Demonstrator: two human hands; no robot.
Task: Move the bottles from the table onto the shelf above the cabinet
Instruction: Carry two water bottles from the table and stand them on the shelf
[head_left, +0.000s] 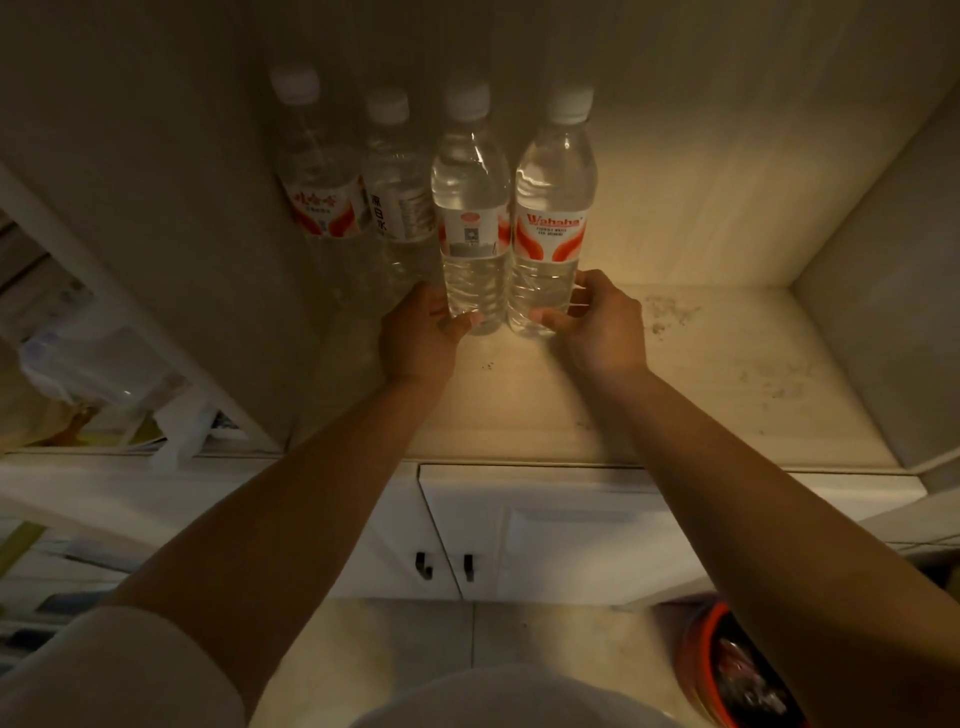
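Note:
Two clear water bottles with white caps and red-and-white labels stand upright side by side on the cream shelf (675, 374). My left hand (423, 332) grips the base of the left bottle (470, 208). My right hand (597, 325) grips the base of the right bottle (553, 208), whose label reads Wahaha. The two bottles touch each other. Their mirror images (358, 202) show in the glossy left wall of the shelf niche.
The shelf extends to the right up to a side wall (883, 312) and has some dirt specks. Below its front edge are white cabinet doors (545, 530) with dark handles. An orange bowl (727, 670) sits low at the right. Cluttered items lie at left.

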